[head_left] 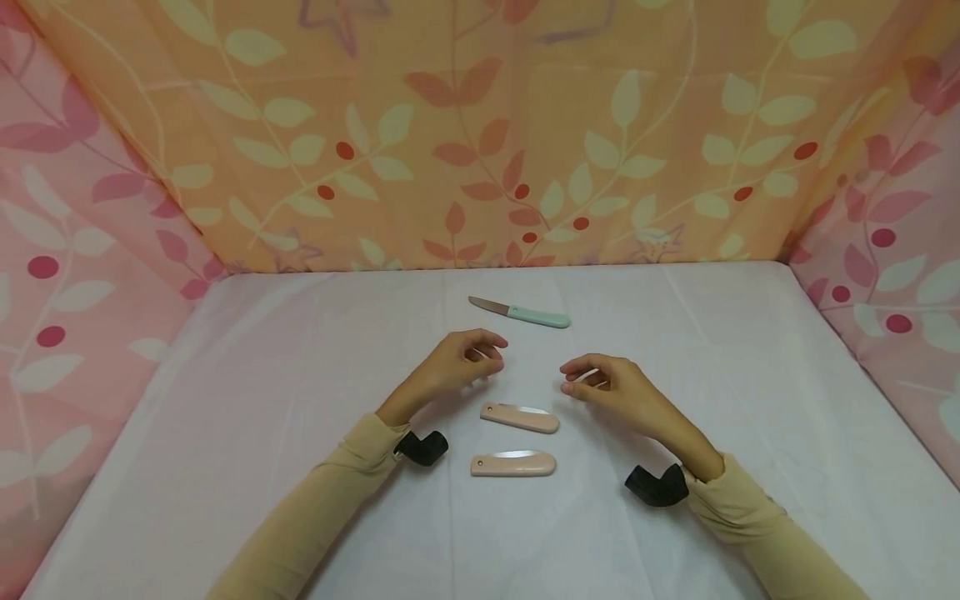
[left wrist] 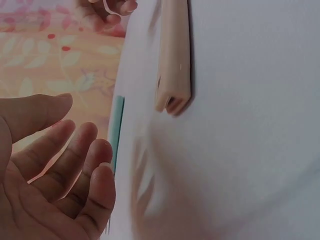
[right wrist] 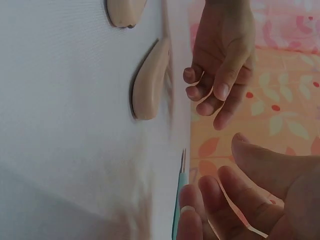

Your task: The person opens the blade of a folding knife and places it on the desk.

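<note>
In the head view a folding knife with a mint green handle [head_left: 538, 317] lies unfolded on the white table, its blade pointing left. Nearer the front are two folded knives with beige handles, the upper beige knife [head_left: 519, 417] and the lower beige knife [head_left: 513, 464]. My left hand [head_left: 462, 360] hovers just below the green knife's blade, fingers loosely bent, holding nothing. To the right of the upper beige knife hangs my right hand [head_left: 609, 385], also relaxed and holding nothing. Both wrist views show each palm without an object in it.
A white cloth [head_left: 247, 400] covers the table. Patterned curtains [head_left: 562, 133] with leaves and red dots stand at the back and on both sides. A black curved wrist mount [head_left: 422, 448] sits at the left wrist, and another black mount [head_left: 657, 486] at the right.
</note>
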